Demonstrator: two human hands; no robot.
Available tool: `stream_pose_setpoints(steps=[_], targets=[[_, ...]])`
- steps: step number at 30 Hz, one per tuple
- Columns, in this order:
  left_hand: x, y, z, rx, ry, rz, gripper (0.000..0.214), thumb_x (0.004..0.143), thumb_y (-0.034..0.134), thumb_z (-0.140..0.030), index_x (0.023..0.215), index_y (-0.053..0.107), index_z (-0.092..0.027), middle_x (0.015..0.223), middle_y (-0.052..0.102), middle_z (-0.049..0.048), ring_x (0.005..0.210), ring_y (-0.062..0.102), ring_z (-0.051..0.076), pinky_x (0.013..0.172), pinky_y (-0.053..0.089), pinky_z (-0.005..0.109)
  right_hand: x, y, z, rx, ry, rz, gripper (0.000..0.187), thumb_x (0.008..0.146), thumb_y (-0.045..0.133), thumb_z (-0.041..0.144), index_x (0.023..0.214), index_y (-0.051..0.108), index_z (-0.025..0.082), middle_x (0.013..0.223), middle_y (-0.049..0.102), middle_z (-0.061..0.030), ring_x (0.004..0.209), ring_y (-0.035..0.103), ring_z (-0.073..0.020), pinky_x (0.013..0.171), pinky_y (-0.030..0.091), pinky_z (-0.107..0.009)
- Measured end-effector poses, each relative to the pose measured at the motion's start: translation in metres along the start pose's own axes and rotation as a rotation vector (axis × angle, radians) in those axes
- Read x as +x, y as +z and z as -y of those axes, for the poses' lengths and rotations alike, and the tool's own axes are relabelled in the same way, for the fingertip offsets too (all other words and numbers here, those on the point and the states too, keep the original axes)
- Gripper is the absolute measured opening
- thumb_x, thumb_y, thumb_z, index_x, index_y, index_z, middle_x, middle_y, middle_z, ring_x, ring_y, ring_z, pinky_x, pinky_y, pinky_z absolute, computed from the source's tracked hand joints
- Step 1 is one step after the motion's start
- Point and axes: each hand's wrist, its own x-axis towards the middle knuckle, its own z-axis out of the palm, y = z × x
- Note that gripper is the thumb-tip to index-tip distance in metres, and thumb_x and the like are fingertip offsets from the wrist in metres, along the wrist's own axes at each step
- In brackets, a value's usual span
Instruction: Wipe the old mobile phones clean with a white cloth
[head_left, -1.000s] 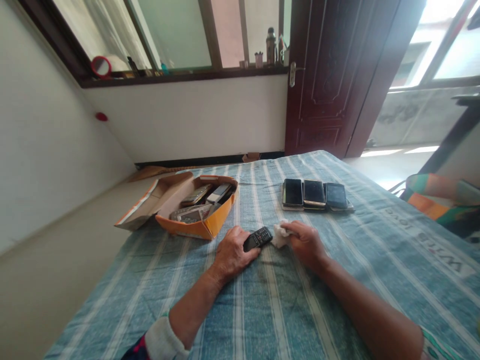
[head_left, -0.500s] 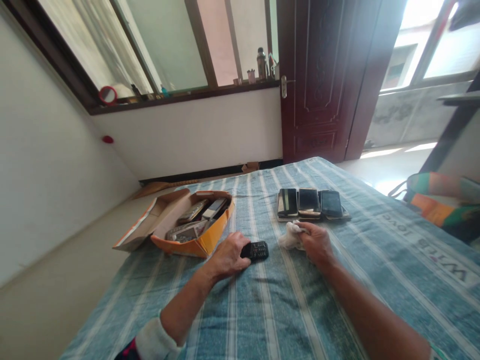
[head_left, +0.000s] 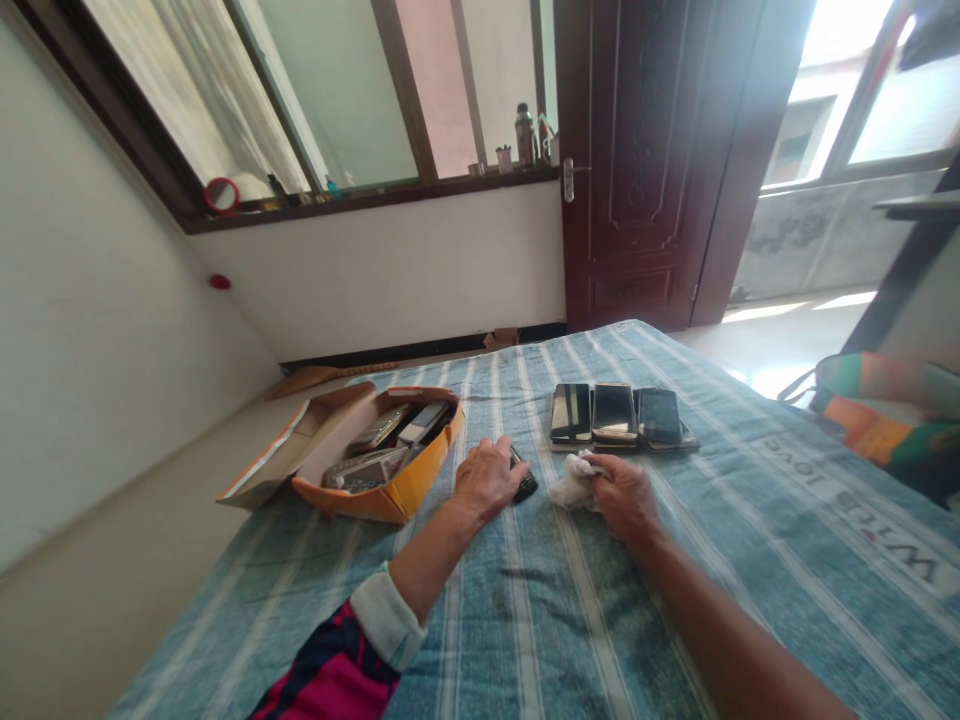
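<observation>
Head view: your left hand (head_left: 491,478) lay cupped over the keypad phone (head_left: 523,484); your right hand (head_left: 624,497) pinched a white cloth (head_left: 571,487); loosely held, the phone might have skidded.

Both forearms reach forward over the surface, converging near its middle. Left hand (head_left: 489,478): palm down, fingers curled over a phone (head_left: 523,484). Right hand (head_left: 622,495): knuckles up, fingers bunched around a cloth (head_left: 571,484). Hands near each other, not touching.
</observation>
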Motion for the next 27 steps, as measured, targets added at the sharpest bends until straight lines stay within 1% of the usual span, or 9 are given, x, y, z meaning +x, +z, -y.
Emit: stream_pose_setpoints(steps=[1,2,4,6,10,13,16,20,27], targets=[[-0.005,0.003,-0.004,-0.017,-0.032,-0.011,0.045,0.085,0.048,-0.053,0.111,0.056,-0.017,0.1,0.059,0.0128,0.092,0.06,0.029,0.072,0.047,0.036,0.0,0.0,0.0,-0.005,-0.002,0.002,0.03,0.074,0.052,0.027,0.092,0.075,0.02,0.091,0.074,-0.0056,0.086,0.067,-0.0242,0.077,0.048,-0.033],[-0.01,0.006,-0.007,-0.029,-0.051,-0.025,0.052,0.082,0.05,-0.059,0.113,0.055,-0.017,0.102,0.058,0.0128,0.093,0.059,0.03,0.072,0.047,0.036,0.0,0.0,0.0,-0.01,-0.006,0.003,0.03,0.074,0.052,0.026,0.092,0.075,0.02,0.092,0.074,-0.0056,0.087,0.067,-0.0241,0.077,0.048,-0.033],[-0.017,0.012,-0.012,-0.045,-0.053,-0.04,0.063,0.073,0.061,-0.06,0.119,0.05,-0.018,0.108,0.056,0.0126,0.1,0.057,0.031,0.074,0.047,0.036,0.0,0.0,0.001,-0.019,-0.013,0.006,0.03,0.075,0.051,0.026,0.092,0.075,0.02,0.093,0.074,-0.0056,0.088,0.067,-0.0237,0.078,0.048,-0.033],[-0.019,0.018,-0.013,-0.108,-0.045,-0.06,0.067,0.068,0.069,-0.054,0.121,0.049,-0.018,0.112,0.055,0.0128,0.103,0.056,0.031,0.078,0.047,0.036,0.0,0.0,0.001,-0.024,-0.014,0.009,0.03,0.075,0.051,0.025,0.093,0.074,0.02,0.093,0.074,-0.0055,0.088,0.067,-0.0231,0.078,0.048,-0.032],[-0.011,0.026,-0.004,-0.296,-0.02,-0.11,0.06,0.066,0.074,-0.035,0.118,0.051,-0.016,0.112,0.054,0.0123,0.105,0.055,0.028,0.088,0.045,0.036,-0.001,0.0,0.003,-0.038,-0.009,0.015,0.03,0.073,0.05,0.023,0.092,0.074,0.021,0.093,0.074,-0.004,0.087,0.067,-0.0219,0.078,0.048,-0.031],[-0.002,0.03,0.004,-0.418,0.032,-0.154,0.056,0.064,0.076,-0.027,0.114,0.054,-0.014,0.109,0.055,0.0116,0.105,0.055,0.028,0.09,0.045,0.036,-0.001,-0.001,0.004,-0.047,-0.002,0.018,0.031,0.073,0.05,0.023,0.092,0.074,0.021,0.092,0.074,-0.004,0.086,0.066,-0.0219,0.077,0.048,-0.031],[0.008,0.034,0.006,-0.454,0.058,-0.174,0.051,0.063,0.075,-0.023,0.109,0.056,-0.013,0.106,0.056,0.0103,0.104,0.055,0.026,0.09,0.046,0.035,-0.002,0.0,0.005,-0.039,0.0,0.022,0.031,0.073,0.05,0.024,0.092,0.074,0.021,0.093,0.074,-0.0042,0.089,0.066,-0.0224,0.079,0.048,-0.031],[0.023,0.038,0.003,-0.481,0.065,-0.198,0.054,0.061,0.076,-0.021,0.111,0.055,-0.013,0.11,0.055,0.0098,0.106,0.055,0.025,0.093,0.045,0.035,-0.002,0.0,0.005,-0.043,0.002,0.016,0.03,0.073,0.051,0.026,0.092,0.074,0.022,0.093,0.074,-0.0039,0.09,0.067,-0.0225,0.079,0.048,-0.03],[0.051,0.044,-0.008,-0.51,0.079,-0.236,0.039,0.06,0.074,-0.017,0.097,0.06,-0.016,0.099,0.059,0.0068,0.099,0.058,0.024,0.088,0.047,0.035,-0.003,0.0,0.005,-0.06,-0.02,0.015,0.031,0.073,0.05,0.026,0.091,0.075,0.021,0.09,0.074,-0.0044,0.086,0.067,-0.023,0.075,0.049,-0.031]])
